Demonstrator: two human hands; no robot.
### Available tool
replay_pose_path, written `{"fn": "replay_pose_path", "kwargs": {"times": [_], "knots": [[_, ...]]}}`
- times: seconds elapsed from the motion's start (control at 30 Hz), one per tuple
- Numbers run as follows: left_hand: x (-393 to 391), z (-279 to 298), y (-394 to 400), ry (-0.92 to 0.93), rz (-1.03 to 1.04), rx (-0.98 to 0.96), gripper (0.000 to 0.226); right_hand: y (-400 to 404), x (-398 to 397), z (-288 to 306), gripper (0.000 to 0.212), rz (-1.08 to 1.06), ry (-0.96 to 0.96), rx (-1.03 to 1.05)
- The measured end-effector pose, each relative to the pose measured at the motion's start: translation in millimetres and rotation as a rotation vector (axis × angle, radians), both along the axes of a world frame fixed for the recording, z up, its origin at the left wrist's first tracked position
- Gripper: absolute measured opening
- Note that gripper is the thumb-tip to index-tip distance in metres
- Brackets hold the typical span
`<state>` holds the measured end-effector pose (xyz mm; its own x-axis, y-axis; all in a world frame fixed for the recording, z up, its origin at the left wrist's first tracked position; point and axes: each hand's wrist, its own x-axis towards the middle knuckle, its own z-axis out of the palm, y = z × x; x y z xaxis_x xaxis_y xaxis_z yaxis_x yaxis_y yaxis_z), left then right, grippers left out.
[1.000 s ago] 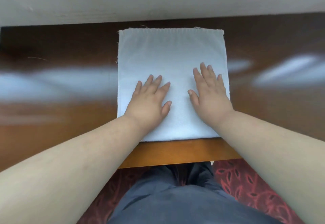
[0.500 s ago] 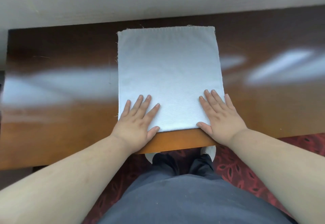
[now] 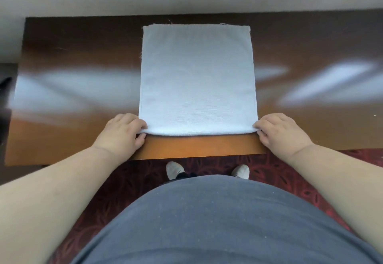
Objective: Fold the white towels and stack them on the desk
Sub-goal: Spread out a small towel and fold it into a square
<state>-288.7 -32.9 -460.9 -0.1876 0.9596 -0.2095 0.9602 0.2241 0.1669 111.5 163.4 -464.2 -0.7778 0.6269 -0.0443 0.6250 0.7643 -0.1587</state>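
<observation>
One white towel (image 3: 198, 79) lies flat on the dark wooden counter (image 3: 310, 42), squared up and smooth, its near edge rounded and thick like a fold, sitting just back from the counter's front lip. Left hand (image 3: 122, 131) is at the near left corner, fingers (image 3: 141, 126) curled in and pinching the cloth there; right hand (image 3: 279, 131) mirrors it at the near right corner, fingertips nipping the fold. So both corners are gripped and the towel looks already doubled at least once, though how many layers it has can't be told from above. My read: this is mid-fold on the first towel, with the near edge about to be carried over toward the far edge. No stack shows anywhere on the counter, and no other towels are in view, so the stacking looks entirely ahead
</observation>
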Motion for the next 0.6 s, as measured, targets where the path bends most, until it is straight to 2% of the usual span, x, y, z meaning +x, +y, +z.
{"fn": "replay_pose_path", "kwargs": {"times": [0.17,0.3,0.37,0.47,0.53,0.6], "knots": [[2,5,0,0.076,-0.045,0.015,0.012,7,-4,7,0.013,0.033,-0.012,-0.013],[5,15,-15,0.077,-0.196,-0.06,0.013,-4,6,19,0.014,0.082,-0.124,-0.123],[9,21,-18,0.044,-0.197,-0.066,0.011,-6,7,25,0.014,0.077,-0.157,-0.188],[12,33,-6,-0.137,0.041,-0.015,0.015,2,-4,33,0.017,-0.102,0.011,-0.366],[11,43,9,-0.317,0.292,-0.006,0.011,10,-17,41,0.017,-0.353,0.133,-0.49],[8,50,26,-0.434,0.461,0.018,0.008,19,-31,50,0.009,-0.586,0.255,-0.519]]}}
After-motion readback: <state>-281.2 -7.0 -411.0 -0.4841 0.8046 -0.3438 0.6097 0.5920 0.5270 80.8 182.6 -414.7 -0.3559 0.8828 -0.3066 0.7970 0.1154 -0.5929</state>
